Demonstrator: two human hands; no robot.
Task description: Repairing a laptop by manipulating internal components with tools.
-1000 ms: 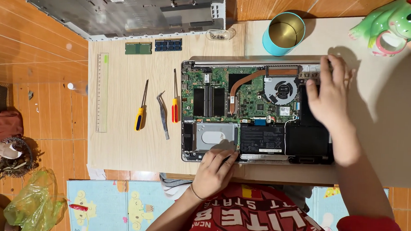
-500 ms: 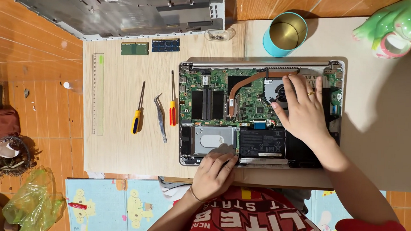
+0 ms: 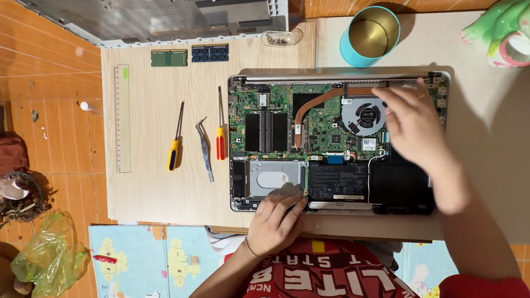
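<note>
My right hand moved back up beside fan, fingers spread, pinching nothing. Left hand unchanged, pressed flat on open laptop front edge, bracing it.

Pale wooden worktop is being lit evenly from above. Orange wood-plank floor is being shown at left, a pale-blue patterned mat is being laid below the worktop's edge, and a crumpled green plastic bag is being kept beside it.
</note>
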